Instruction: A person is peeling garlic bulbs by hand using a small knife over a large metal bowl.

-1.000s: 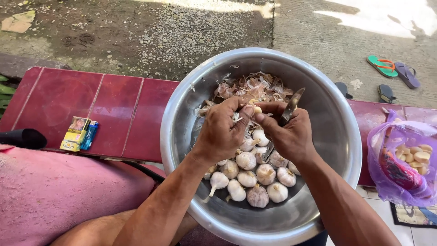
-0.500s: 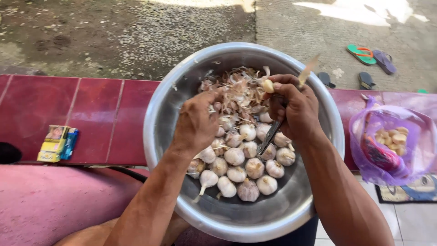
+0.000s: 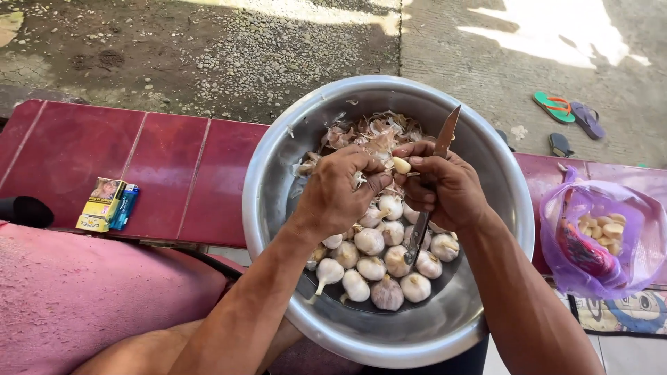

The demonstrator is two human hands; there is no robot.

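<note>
Garlic clove sits pinched between your two hands above the steel bowl: your left hand presses its fingertips onto it, and your right hand is clenched around a knife, blade tip pointing up. Whole garlic bulbs lie in the bowl below, papery skins heaped at the far side. A purple bag of peeled cloves rests to your right

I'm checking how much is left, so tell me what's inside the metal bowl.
The metal bowl holds whole garlic bulbs at the near side and a heap of papery peels at the far side. Both hands hide the middle; anything beneath the peels cannot be seen.
</note>
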